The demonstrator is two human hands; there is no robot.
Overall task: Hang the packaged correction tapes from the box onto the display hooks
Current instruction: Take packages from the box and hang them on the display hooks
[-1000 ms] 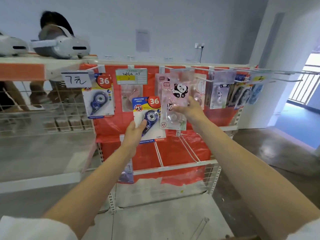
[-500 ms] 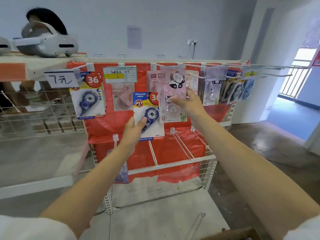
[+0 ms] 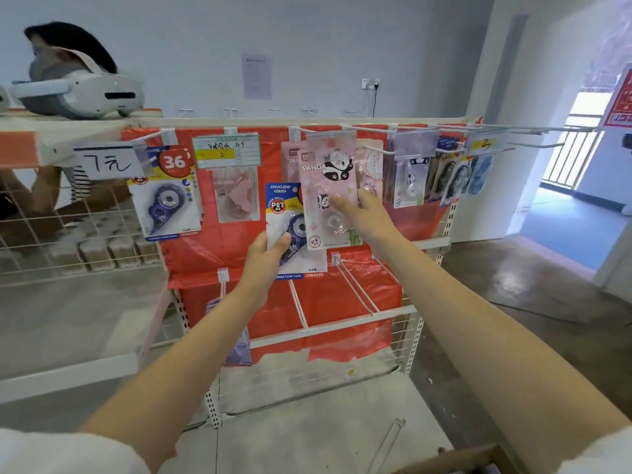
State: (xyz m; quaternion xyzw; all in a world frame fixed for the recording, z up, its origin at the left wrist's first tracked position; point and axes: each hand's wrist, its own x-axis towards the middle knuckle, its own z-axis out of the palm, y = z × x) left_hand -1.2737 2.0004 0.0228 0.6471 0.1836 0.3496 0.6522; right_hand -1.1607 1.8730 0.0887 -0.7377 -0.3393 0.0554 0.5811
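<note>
My left hand (image 3: 265, 260) grips a blue-and-white packaged correction tape (image 3: 285, 213) by its lower edge, holding it upright in front of the red display backing. My right hand (image 3: 364, 213) pinches a pink panda-print packaged correction tape (image 3: 328, 186) that hangs at a white display hook (image 3: 325, 131) on the top rail. Another pink panda pack (image 3: 290, 159) hangs just behind it. The corner of a brown cardboard box (image 3: 468, 456) shows at the bottom edge.
More packs hang along the rail: a blue one (image 3: 164, 200) at left, a clear pink one (image 3: 237, 196), several at right (image 3: 441, 176). Empty hooks (image 3: 355, 289) jut out lower down. Another person (image 3: 65, 70) with a headset stands behind the shelf.
The panda pack has moved up slightly on its hook with my right hand. My left hand with the blue pack has stayed beside it. The view has shifted a little.
</note>
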